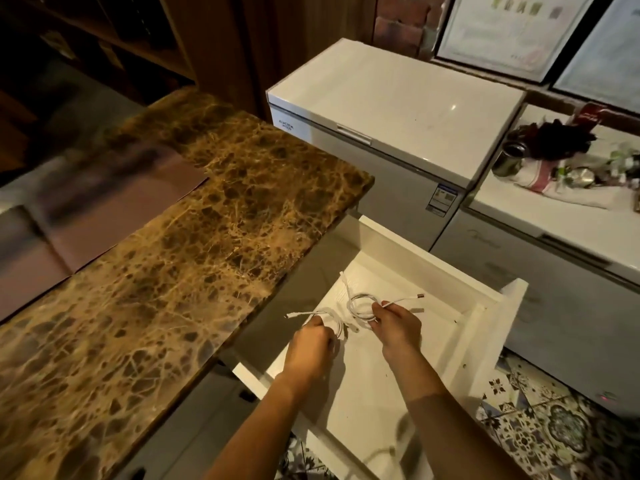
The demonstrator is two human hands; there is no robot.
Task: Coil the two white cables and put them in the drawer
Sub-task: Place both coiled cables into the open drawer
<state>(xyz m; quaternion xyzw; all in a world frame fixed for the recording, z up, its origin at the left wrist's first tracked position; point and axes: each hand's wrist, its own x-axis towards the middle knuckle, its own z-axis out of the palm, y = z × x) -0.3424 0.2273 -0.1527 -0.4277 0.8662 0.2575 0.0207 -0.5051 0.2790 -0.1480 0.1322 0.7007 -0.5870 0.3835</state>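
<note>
A person reaches both hands into an open white drawer [491, 306] pulled out beside a brown marbled desk [194, 237], each hand carrying one coiled white cable. The left hand [310, 344] is closed around the left cable [330, 318], its loops bunched in the fist and one plug end poking out to the left. The right hand [396, 323] pinches the right cable [362, 306] at the side of its coil, fingers pressed together on the strands, with a plug end trailing free to the right. Both coils are inside the drawer's walls; whether they touch the drawer floor cannot be told.

The cables look light, thin and limp, with a smooth jacket likely to slip and spring open once released. The safest hold appears to be across all the loops at one point, not by the plug ends, which could let a coil unravel.
</note>
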